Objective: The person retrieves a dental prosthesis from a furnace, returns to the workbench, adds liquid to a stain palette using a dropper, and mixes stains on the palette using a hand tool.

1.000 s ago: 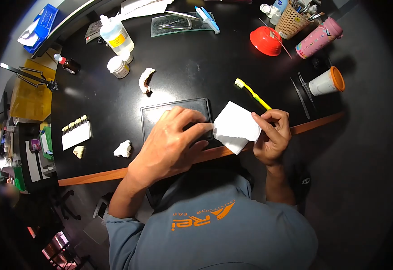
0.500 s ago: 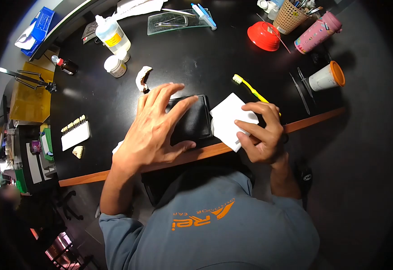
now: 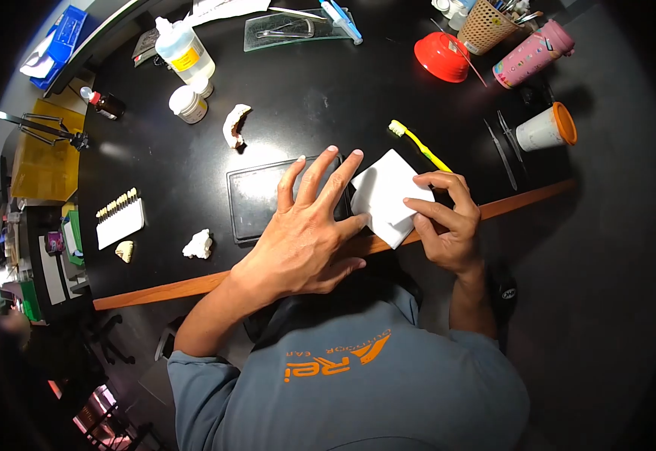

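Note:
My right hand (image 3: 452,225) grips a white paper pad (image 3: 392,177) by its right corner, thumb and fingers pinching it over the table's front edge. The pad looks like square sheets, with the top one slightly lifted or folded. My left hand (image 3: 302,237) is open with fingers spread, above the right part of a flat black rectangular case (image 3: 256,195). One of its fingertips reaches the pad's left edge; whether it touches, I cannot tell. A yellow toothbrush (image 3: 422,146) lies just behind the pad.
A white crumpled lump (image 3: 198,244), a tooth shade guide (image 3: 121,222) and a dental cast piece (image 3: 235,126) lie to the left. Bottles and jars (image 3: 187,104) stand behind. At right are tweezers (image 3: 510,143), an orange-rimmed cup (image 3: 546,129), a red bowl (image 3: 441,56) and a pink flask (image 3: 532,54).
My left hand has moved right across the black case toward the pad, uncovering the case's left part and the white lump. My right hand keeps hold of the pad.

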A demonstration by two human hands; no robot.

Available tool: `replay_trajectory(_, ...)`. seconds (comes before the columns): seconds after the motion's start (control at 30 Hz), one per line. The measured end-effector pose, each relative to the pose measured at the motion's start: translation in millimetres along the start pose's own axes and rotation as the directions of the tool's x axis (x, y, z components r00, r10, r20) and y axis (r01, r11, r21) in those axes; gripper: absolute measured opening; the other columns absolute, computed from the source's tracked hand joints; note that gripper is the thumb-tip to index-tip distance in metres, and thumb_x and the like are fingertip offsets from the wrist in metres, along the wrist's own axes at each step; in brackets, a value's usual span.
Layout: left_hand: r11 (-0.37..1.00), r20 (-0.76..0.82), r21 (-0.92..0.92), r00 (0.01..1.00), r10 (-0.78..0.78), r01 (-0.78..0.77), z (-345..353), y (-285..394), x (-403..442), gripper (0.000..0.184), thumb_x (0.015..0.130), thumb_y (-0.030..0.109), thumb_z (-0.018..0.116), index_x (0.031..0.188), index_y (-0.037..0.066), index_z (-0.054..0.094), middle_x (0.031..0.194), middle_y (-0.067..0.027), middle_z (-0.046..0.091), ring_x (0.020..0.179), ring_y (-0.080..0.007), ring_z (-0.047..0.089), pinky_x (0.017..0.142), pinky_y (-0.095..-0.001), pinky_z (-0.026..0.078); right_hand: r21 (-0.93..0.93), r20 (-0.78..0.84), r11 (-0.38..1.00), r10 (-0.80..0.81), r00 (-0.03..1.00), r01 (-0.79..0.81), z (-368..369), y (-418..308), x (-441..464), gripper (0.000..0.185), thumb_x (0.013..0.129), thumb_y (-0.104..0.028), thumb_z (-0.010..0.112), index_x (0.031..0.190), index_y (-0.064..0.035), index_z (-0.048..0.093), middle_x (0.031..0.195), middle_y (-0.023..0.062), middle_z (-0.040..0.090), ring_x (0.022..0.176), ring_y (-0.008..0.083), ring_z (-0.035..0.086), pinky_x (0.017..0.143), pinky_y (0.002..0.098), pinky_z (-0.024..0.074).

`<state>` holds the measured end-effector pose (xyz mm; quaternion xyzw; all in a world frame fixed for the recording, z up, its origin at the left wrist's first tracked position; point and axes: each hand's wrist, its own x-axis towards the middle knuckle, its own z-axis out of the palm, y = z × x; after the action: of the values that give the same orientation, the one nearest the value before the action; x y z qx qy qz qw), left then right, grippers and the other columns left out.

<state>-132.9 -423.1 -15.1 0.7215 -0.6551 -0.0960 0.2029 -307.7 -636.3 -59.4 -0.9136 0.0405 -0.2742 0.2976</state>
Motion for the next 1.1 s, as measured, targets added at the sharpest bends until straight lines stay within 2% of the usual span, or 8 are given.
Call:
replay_trajectory(0.13,1.0,-0.012,0.024,1.0,-0.017,0.017,-3,1,2,0.051,0.072,0.04,0.085,0.116,0.015,0.075,0.165,-0.022,0.024,0.152,-0.0468,0.019,0.119,-0.0637,0.017,0.096,-0.014,0.995,-0.018,1.0,0.019,-7,-2,-1,0.027,0.07,-0.005,0.073,0.096,-0.0057,0.08,0.115,0.0156,0.069,0.107,0.0313,0.062,0.091,0.0413,0.0493)
replay_trajectory(0.3,1.0,-0.015,0.022,1.0,-0.002,0.002,-11,-2,0,0.054,0.073,0.035,0.084,0.122,0.016,0.073,0.163,-0.021,0.029,0.15,-0.0446,0.025,0.118,-0.0619,0.02,0.02,0.102,0.997,-0.08,0.992,0.078,-10,-10,4,0.026,0.067,-0.007,0.074,0.092,-0.0039,0.08,0.114,0.0146,0.071,0.105,0.0322,0.062,0.091,0.0417,0.0479)
replay_trajectory(0.4,0.997,-0.084,-0.064,0.995,-0.048,0.043,-22,-17,-5,0.07,0.07,0.031,0.086,0.135,0.016,0.064,0.16,-0.0206,0.035,0.147,-0.0423,0.032,0.117,-0.0582,0.026,0.001,0.071,0.997,-0.083,0.994,0.083,-5,-9,5,0.017,0.073,-0.01,0.075,0.089,-0.0047,0.08,0.107,0.0128,0.071,0.1,0.0293,0.062,0.088,0.0403,0.0466)
replay_trajectory(0.47,0.987,-0.032,0.052,0.988,-0.149,0.15,-40,-25,-11,0.101,0.06,0.025,0.089,0.151,0.013,0.047,0.155,-0.0205,0.04,0.144,-0.041,0.036,0.116,-0.053,0.03,-0.036,0.031,0.998,-0.044,0.999,0.045,3,-8,3,0.014,0.077,-0.012,0.076,0.088,-0.0051,0.08,0.104,0.0119,0.071,0.098,0.0273,0.062,0.086,0.0397,0.0462)
replay_trajectory(0.53,0.987,-0.015,0.055,0.988,-0.153,0.153,-34,-41,-13,0.102,0.059,0.022,0.087,0.151,0.011,0.045,0.149,-0.0216,0.043,0.14,-0.0407,0.039,0.115,-0.0505,0.032,-0.055,0.023,0.998,-0.024,0.999,0.026,6,-10,3,0.013,0.079,-0.012,0.077,0.089,-0.0054,0.08,0.102,0.0104,0.07,0.095,0.0254,0.061,0.085,0.0391,0.0457)
replay_trajectory(0.67,0.991,0.037,0.003,0.99,-0.133,0.133,-32,-48,-9,0.103,0.057,0.029,0.083,0.149,0.005,0.044,0.135,-0.0221,0.049,0.126,-0.0393,0.048,0.108,-0.0478,0.037,-0.085,0.032,0.996,0.002,0.999,0.0,10,-14,5,0.019,0.076,-0.007,0.08,0.095,-0.004,0.078,0.102,0.0104,0.068,0.089,0.0222,0.06,0.082,0.0374,0.0463)
replay_trajectory(0.83,0.994,-0.028,-0.014,0.994,-0.11,0.109,-23,-56,-7,0.104,0.051,0.033,0.078,0.147,0.005,0.048,0.123,-0.0198,0.054,0.115,-0.039,0.053,0.102,-0.0487,0.041,-0.126,0.05,0.992,0.033,0.998,-0.026,14,-20,9,0.022,0.079,-0.014,0.081,0.1,-0.0079,0.079,0.103,0.0062,0.066,0.09,0.0211,0.058,0.081,0.0368,0.0427)
replay_trajectory(1.1,0.996,-0.133,-0.064,0.989,-0.063,0.055,-22,-68,-13,0.1,0.05,0.032,0.078,0.143,0.005,0.053,0.122,-0.0191,0.054,0.111,-0.0383,0.055,0.097,-0.049,0.046,-0.131,0.072,0.991,0.042,0.997,-0.032,28,-27,20,0.022,0.08,-0.015,0.079,0.1,-0.0084,0.077,0.105,0.0048,0.064,0.091,0.0205,0.058,0.079,0.0364,0.0411)
